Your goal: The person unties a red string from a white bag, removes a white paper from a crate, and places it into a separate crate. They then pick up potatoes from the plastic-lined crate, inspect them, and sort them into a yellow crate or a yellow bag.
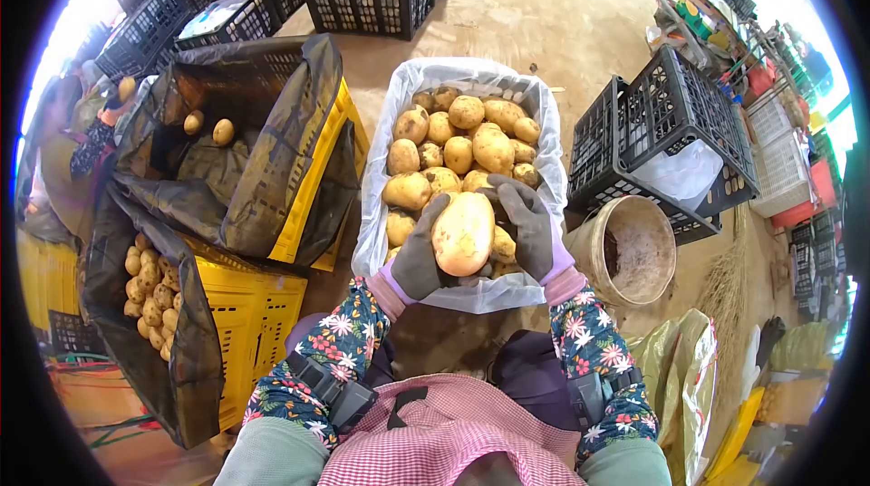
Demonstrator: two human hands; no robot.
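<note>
A large, pale, elongated potato (463,234) is held up over the lined crate, between my two gloved hands. My left hand (417,255), in a dark glove with a lilac cuff, wraps round its left side. My right hand (530,230), gloved alike, has its fingers bent over the potato's upper right edge; part of the fingers is hidden. Below and beyond them, several potatoes (458,153) with soil on their skins fill the crate (549,137), which is lined with white plastic.
On the left stand yellow crates with dark liners (299,187); one holds several small potatoes (149,296). A co-worker's hand (113,110) is near a potato there. At right are a dirty bucket (666,250) and black crates (684,105). Stacked full crates (372,6) stand ahead.
</note>
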